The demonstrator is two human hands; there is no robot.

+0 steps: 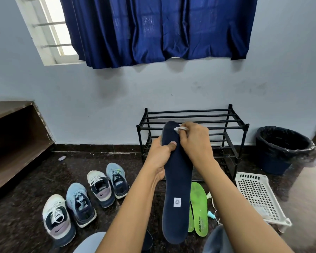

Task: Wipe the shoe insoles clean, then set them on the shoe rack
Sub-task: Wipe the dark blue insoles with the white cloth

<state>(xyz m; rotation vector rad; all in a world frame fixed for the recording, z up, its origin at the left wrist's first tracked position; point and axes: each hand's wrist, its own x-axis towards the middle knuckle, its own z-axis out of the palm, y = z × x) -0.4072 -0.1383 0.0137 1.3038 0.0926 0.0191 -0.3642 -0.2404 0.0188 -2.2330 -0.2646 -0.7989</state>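
Four shoes point(84, 201) sit in a row on the floor at far left, mouths up, probably parked there so the insoles could come out. Your left hand point(161, 156) clamps the navy insole point(177, 189) near its forefoot, thumb across the top face and fingers wrapped behind the edge. That holds it off the floor with the heel toward you, braced for rubbing. Your right hand point(193, 141) has its fingers curled tight on a small white wipe point(180, 129), pressing it on the toe end, so wiping looks under way here. Two green insoles point(199, 207) lie on the floor just right of the navy one, likely queued. The rack point(190, 115) stands behind against the wall, its top bars bare. Further right are a white basket point(259, 196) on the floor and a lined bin point(281, 148).
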